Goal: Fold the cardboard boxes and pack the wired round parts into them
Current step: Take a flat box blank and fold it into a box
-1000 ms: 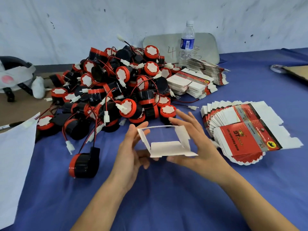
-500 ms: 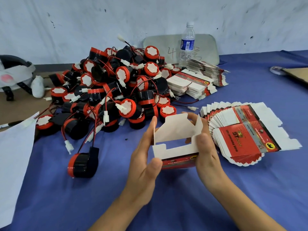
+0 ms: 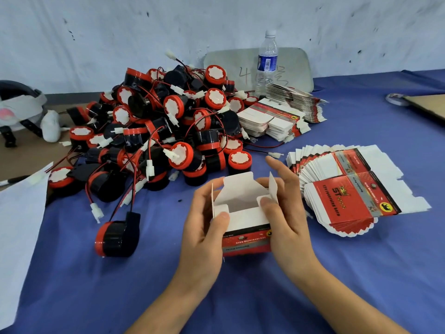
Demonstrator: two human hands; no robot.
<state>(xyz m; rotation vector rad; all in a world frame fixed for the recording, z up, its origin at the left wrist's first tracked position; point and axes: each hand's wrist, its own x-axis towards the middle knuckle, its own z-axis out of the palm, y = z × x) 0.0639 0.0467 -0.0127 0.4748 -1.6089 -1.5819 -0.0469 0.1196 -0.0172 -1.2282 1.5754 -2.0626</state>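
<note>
You're on the fold step, with nothing packed yet. The box [image 3: 245, 216] is squared up and held just above the blue table [image 3: 361, 273] in front of you, red printed face toward you and open end up. Your left hand [image 3: 202, 237] wraps its left side, thumb on the near corner flap. Your right hand [image 3: 289, 220] wraps the right side, thumb pressing the small side flap, fingers behind. Both grips are closed on the carton, firm but not crushing it. The rear tuck flap and both side flaps stand up, and the cavity looks empty. I can't tell whether the bottom end is closed, because it faces away from the camera, so check that first or the part may drop through. For the next move, free one hand, probably the left, since the loose part [image 3: 118, 235] lies nearest on that side, apart from the pile [image 3: 173, 131]. Keep the flaps clear, seat the round body, and coil the wire and connector inside before tucking. The fanned flat blanks [image 3: 346, 196] sit just to the right for the next one.
</note>
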